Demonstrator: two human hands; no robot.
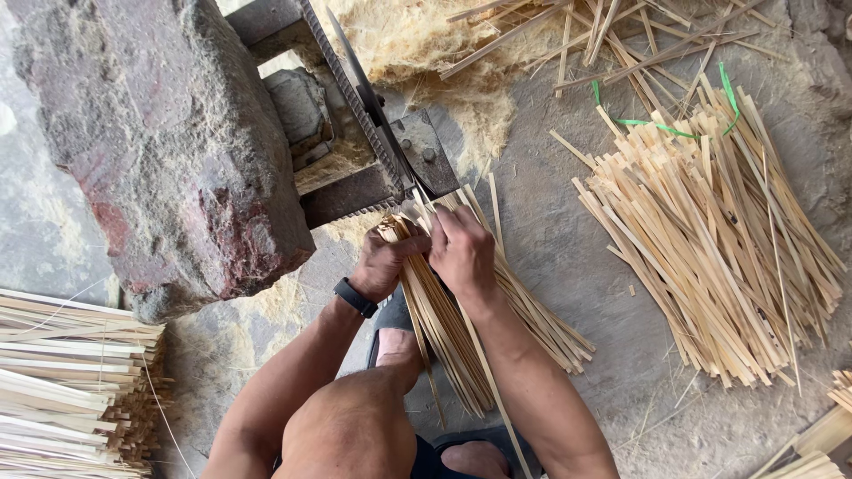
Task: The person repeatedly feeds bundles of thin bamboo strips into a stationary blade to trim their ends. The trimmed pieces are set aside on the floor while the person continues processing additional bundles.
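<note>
Stone block (pixel 169 142): a large, rough grey-red mass is seen at upper left, bearing on a dark metal frame (pixel 355 191). If the frame were knocked, the blade could shift under the hands; this is a judgement only.

Loose pile of strips (pixel 719 239): pale split strips are heaped on the concrete floor (pixel 550 239) to the right, with green ties (pixel 661 127) at the top. Well apart from the hands.

Stacked strips (pixel 71 381): laid flat at the left edge, out of reach.

Shavings (pixel 426 49): fine fibre is heaped behind the blade and could hide the edge if drifted forward.

Held bundle (pixel 444 319): a sheaf of thin strips runs from the blade down between the knees, its upper ends fanned at the blade. Strips could slip sideways if the grip were slackened.

Blade (pixel 377 111): long, dark, fixed on edge in the frame, its lower end touching the bundle tips.

Right hand (pixel 463 253): closed over the top of the bundle, knuckles just beside the blade. Most exposed to a cut if pushed forward.

Left hand (pixel 386 263): clamped on the bundle's left side, with a dark wristband (pixel 355 298) on the wrist. Splinters are a likely hazard to bare skin.

Foot (pixel 398 346): bare in a sandal, under the bundle.
</note>
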